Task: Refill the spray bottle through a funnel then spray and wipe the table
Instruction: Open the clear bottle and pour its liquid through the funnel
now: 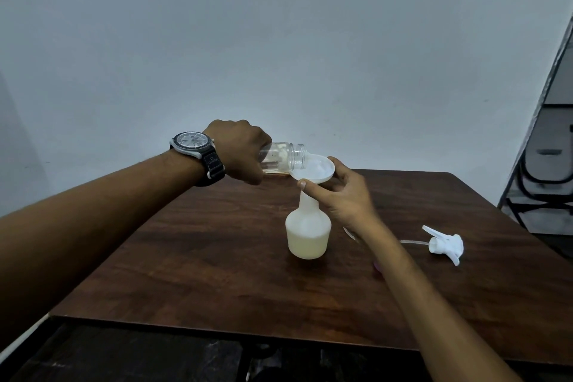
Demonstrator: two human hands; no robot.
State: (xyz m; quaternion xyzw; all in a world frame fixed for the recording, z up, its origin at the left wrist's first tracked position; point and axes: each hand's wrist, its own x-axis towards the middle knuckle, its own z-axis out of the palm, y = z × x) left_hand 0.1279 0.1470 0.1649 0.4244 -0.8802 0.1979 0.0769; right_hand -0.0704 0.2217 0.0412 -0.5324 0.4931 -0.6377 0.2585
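1. Forearms come first, entering from the lower left and lower right of the frame and meeting near the centre; the left wrist carries a watch (193, 143)
2. Under them the table (192, 257) fills the lower half, dark wood and bare except for the task items
3. Left hand (240, 153), just left of centre, is closed around the base of a clear jar (283, 158) tipped on its side, mouth over the funnel rim
4. Right hand (344, 195), right of centre, pinches the funnel (313, 169) between thumb and fingers, steadying it in the bottle neck
5. Centre frame, the bottle (308, 234) stands upright on the table, white, translucent and looking partly filled with pale liquid
6. Right of the bottle and well apart, the trigger (446, 243) lies on its side with its dip tube pointing left
7. Step in hand, as I judge it: pouring the last of the jar, which looks nearly empty
8. To do it well: keep the funnel upright and seated, keep the jar lip inside the rim, and tilt slowly so the stem drains as fast as it fills
9. Watch the level through the wall; leave room below the neck for the tube
10. Risk: a sideways push on the funnel could tip the light bottle
11. No cloth is clearly visible; something pinkish by the right forearm is too hidden to name
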